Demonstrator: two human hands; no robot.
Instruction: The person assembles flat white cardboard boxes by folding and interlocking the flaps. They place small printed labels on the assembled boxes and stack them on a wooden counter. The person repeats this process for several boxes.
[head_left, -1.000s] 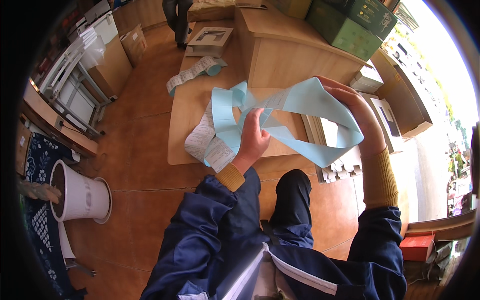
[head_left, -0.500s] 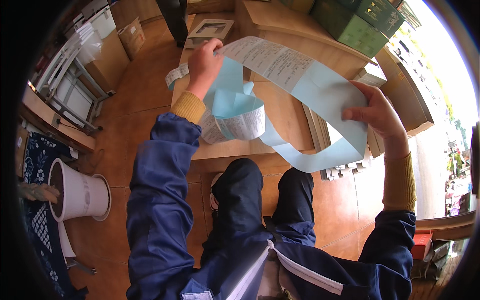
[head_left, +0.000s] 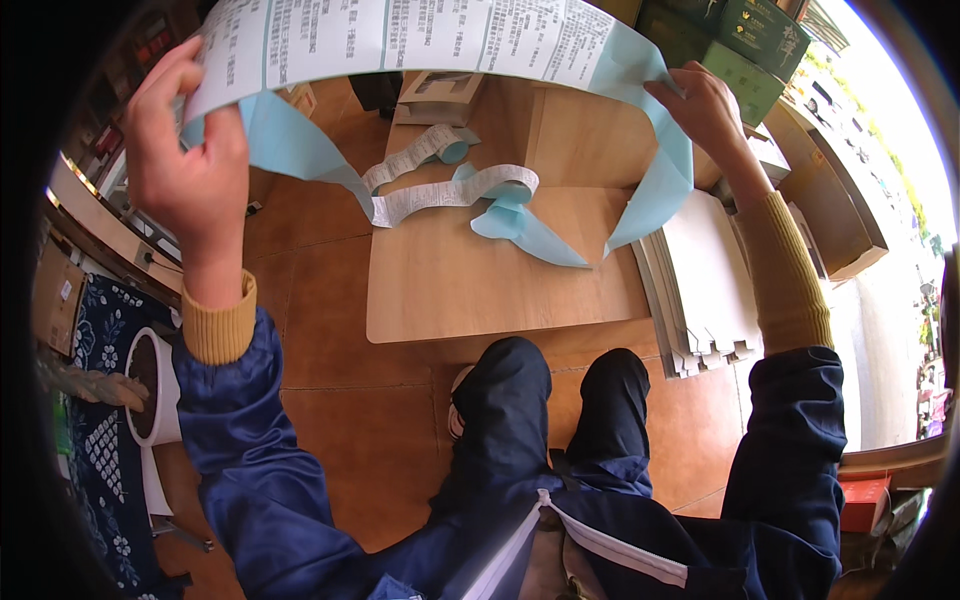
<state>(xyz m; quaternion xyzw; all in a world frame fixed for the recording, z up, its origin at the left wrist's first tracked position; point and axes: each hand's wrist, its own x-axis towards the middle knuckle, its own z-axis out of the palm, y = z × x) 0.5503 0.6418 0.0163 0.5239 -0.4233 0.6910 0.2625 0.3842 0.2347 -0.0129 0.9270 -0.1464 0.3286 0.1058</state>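
Observation:
A long strip of printed white labels on light blue backing (head_left: 430,38) is stretched between my two hands, raised high in front of me. My left hand (head_left: 195,165) grips its left part, fingers bent round the edge. At the other side, my right hand (head_left: 705,110) pinches the strip where its blue backing is turned toward me. From both hands the strip droops toward the low wooden table (head_left: 450,290). Loose curls of the same strip (head_left: 455,195) lie on the tabletop, some printed side up and some blue side up.
A stack of flat white cardboard pieces (head_left: 705,270) stands right of the table. Green boxes (head_left: 745,80) sit at the far right, with a brown carton (head_left: 830,200) nearer. To my left is a white plant pot (head_left: 165,400). A red box (head_left: 865,503) is at lower right.
Both hands have risen, the left moving left and the right slightly left and up. The strip is spread wider between them, and its loops on the table have loosened.

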